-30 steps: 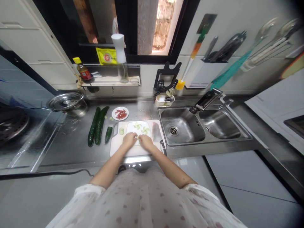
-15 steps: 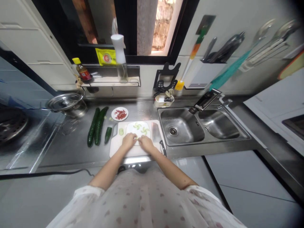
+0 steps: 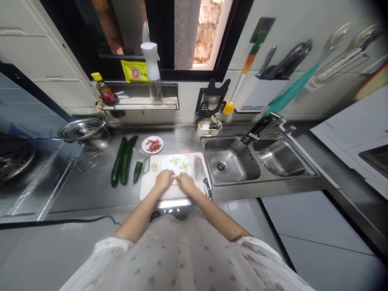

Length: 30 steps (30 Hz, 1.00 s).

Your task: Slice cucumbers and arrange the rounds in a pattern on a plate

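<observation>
My left hand (image 3: pixel 164 180) and my right hand (image 3: pixel 185 182) meet over the near part of a white plate (image 3: pixel 165 163), fingertips pinched close together. A tiny pale green bit, seemingly a cucumber slice (image 3: pixel 174 176), shows between them; the fingers mostly hide it. Farther back on the plate, cut cucumber pieces form two pinwheel shapes (image 3: pixel 184 166). Under the plate is a white cutting board (image 3: pixel 148 190). A small stack of cucumber slices (image 3: pixel 154 167) lies at its left, and a knife (image 3: pixel 207 188) with a black handle lies along its right side.
Left of the board are a cucumber stub (image 3: pixel 137 172) and two whole cucumbers (image 3: pixel 123 161). Behind it stands a small dish (image 3: pixel 153 150) of chopped red pieces. A lidded steel pot (image 3: pixel 87 133) is at the far left. The double sink (image 3: pixel 233 161) borders the board's right.
Both hands stay almost in place, with fingertips still together over the plate. The whole view shifts very slightly.
</observation>
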### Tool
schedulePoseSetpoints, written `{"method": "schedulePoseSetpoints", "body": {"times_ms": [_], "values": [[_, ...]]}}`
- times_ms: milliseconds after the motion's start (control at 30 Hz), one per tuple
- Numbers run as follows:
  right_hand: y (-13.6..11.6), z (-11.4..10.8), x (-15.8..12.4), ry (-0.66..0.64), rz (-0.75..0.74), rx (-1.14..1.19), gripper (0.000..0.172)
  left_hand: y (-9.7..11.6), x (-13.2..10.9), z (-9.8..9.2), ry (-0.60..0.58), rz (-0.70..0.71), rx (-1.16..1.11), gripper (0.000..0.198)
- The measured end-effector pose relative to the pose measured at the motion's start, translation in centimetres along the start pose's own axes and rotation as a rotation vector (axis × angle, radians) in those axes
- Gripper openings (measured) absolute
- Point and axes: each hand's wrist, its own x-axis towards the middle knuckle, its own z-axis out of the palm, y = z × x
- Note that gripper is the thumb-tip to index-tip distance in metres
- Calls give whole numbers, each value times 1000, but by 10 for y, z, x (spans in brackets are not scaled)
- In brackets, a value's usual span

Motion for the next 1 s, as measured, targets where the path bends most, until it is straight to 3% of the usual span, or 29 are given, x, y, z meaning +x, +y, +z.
{"method": "schedulePoseSetpoints", "body": {"times_ms": [1000], "values": [[-2,12,0,46,34,-105,32,8,1,0,-5,-34,15,25]]}}
